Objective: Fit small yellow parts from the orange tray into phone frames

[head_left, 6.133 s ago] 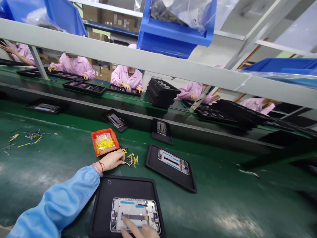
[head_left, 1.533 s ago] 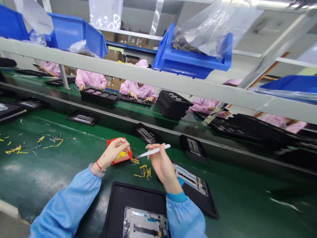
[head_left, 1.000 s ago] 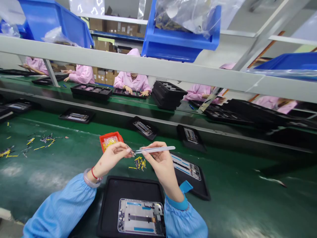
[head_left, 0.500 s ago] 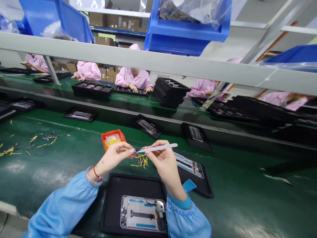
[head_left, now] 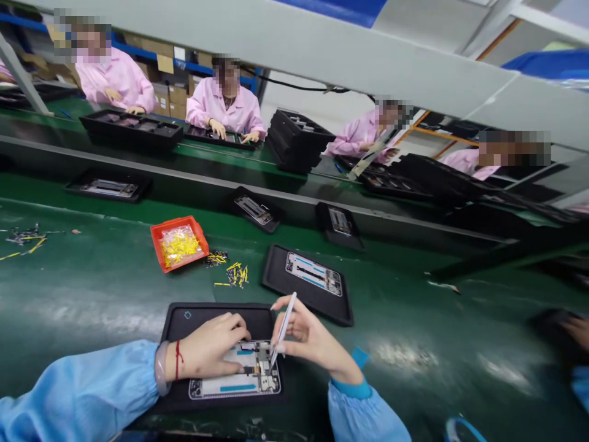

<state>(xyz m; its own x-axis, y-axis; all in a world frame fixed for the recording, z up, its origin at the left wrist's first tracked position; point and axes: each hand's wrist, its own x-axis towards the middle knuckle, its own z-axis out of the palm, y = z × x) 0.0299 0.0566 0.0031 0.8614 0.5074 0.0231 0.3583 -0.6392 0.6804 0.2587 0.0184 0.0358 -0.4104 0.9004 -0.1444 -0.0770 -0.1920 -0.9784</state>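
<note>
A pair of tweezers [head_left: 286,323] is pinched in my right hand [head_left: 310,341], tips pointing down onto the right end of an opened phone [head_left: 211,387]. The phone shows a silver inside with blue strips and a dark flex cable. It lies in a black tray [head_left: 177,316] in front of me. My left hand [head_left: 211,347] rests over the phone's left part, thumb and fingers apart and slightly bent, touching it. Whether a small part sits between the tweezer tips cannot be made out.
Beyond the tray lie small yellow-and-black strips [head_left: 237,275] and a red bin [head_left: 159,245] of yellow pieces. Another black tray [head_left: 271,270] with a phone stands right of them. More trays line the conveyor. Co-workers in pink [head_left: 225,104] sit opposite; another person's hand [head_left: 577,331] is far right.
Both hands have come down from near the small strips to the phone and moved apart. The tweezers have swung from nearly level to steep. The camera view has shifted.
</note>
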